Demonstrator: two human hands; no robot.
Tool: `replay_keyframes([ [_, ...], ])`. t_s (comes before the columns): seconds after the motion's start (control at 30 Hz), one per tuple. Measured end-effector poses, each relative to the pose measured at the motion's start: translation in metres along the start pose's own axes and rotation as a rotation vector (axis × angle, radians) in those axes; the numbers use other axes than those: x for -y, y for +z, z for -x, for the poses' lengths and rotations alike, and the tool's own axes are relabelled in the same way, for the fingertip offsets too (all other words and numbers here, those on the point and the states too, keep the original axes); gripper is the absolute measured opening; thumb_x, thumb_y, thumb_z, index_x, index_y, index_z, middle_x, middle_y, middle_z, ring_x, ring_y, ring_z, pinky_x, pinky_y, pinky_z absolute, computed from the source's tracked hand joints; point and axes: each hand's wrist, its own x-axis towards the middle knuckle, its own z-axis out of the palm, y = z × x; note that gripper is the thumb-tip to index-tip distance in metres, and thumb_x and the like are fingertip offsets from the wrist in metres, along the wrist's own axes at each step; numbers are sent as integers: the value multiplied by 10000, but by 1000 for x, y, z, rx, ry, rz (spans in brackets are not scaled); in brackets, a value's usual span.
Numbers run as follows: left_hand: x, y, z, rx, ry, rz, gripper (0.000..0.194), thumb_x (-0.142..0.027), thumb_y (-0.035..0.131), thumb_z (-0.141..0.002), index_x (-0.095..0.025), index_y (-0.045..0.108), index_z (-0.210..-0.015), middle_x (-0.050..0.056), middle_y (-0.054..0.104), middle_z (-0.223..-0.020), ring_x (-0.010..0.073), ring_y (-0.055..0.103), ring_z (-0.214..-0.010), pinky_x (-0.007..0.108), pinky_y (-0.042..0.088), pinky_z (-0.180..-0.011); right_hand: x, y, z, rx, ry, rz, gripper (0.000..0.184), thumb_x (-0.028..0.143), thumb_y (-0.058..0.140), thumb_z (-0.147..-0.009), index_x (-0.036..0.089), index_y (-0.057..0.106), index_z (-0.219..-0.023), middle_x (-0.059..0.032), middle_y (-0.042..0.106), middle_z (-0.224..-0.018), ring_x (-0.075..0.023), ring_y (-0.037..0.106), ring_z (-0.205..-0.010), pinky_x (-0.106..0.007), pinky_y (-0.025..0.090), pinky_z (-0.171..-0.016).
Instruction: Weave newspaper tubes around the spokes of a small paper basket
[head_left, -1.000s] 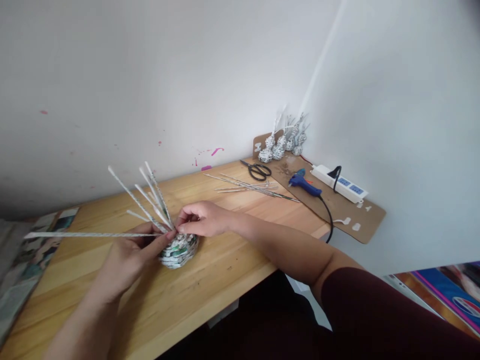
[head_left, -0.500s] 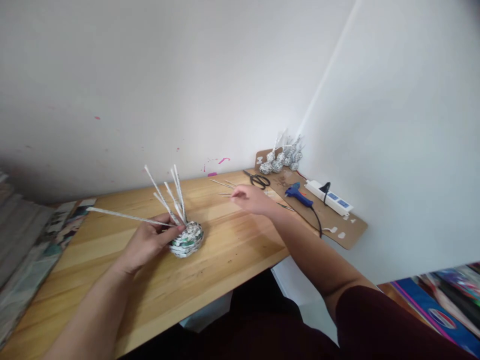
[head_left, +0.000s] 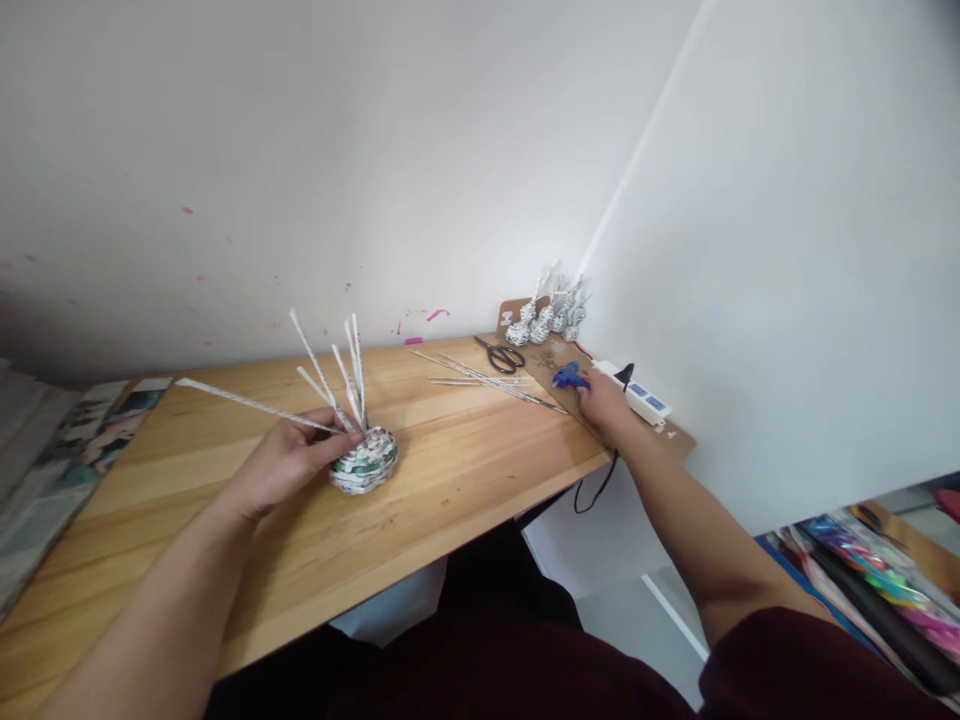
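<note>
Left hand: thumb and fingers of the left hand (head_left: 296, 457) are closed in a pinch at the upper left rim of the ball, where the rods come out – probably to keep the weave from loosening and the ball from rolling.
Woven ball: the round ball woven from white, green-flecked printed paper (head_left: 366, 466) sits on the pale wooden table (head_left: 442, 480), left of centre, touching the left hand.
Standing rods: several thin white rolled-paper rods (head_left: 315, 357) rise from the ball's top, leaning slightly left and fanned apart.
Side rod: one long white paper rod (head_left: 247, 405) points far left from the pinch, set apart from the rest; its base is hidden by the fingers.
Right hand: well apart from the left, the right hand (head_left: 604, 402) is wrapped around the handle of the blue pistol-shaped glue gun (head_left: 571, 377), nozzle facing left. Whether the gun is lifted, cannot tell.
Cord: the thin black cord (head_left: 613, 468) drops over the near edge in a loose loop – slack that presumably gives the gun reach.
Board: brown cardboard sheet (head_left: 681, 448) lies under the gun area, likely to catch drips.
Power: white power strip with blue sockets (head_left: 649, 402) rests right of the gun.
Spares: loose thin paper rods (head_left: 495, 382) lie crossed between the hands, near the black-handled scissors (head_left: 501, 357); seemingly kept within reach.
</note>
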Motion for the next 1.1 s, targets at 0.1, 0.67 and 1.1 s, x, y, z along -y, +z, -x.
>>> replay_keyframes([
  [0.1, 1, -1, 0, 13, 8, 10, 456, -626, 836, -700, -188, 738, -778, 41, 700, -718, 191, 608, -680, 261, 486, -624, -4, -9, 1, -128, 79, -282, 464, 250, 394, -973, 83, 552, -1376, -257, 666, -1302, -331, 631, -1206, -476, 487, -1041],
  [0.67, -6, -3, 2, 21, 19, 89, 307, -425, 836, -705, -148, 721, -773, 17, 667, -685, 145, 585, -644, 261, 451, -622, 88, -26, 127, 557, 56, -1686, 389, 379, 816, -773, 238, 687, -1111, 37, 540, -722, -103, 474, -570, -232, 385, -498],
  [1.1, -1, -4, 1, 47, 23, 98, 301, -379, 840, -719, -125, 725, -834, 28, 680, -725, 135, 589, -658, 273, 457, -640, 168, 14, 169, 772, -257, -1318, 476, 566, 653, -950, 155, 655, -1190, 83, 443, -567, -90, 383, -477, -248, 300, -466],
])
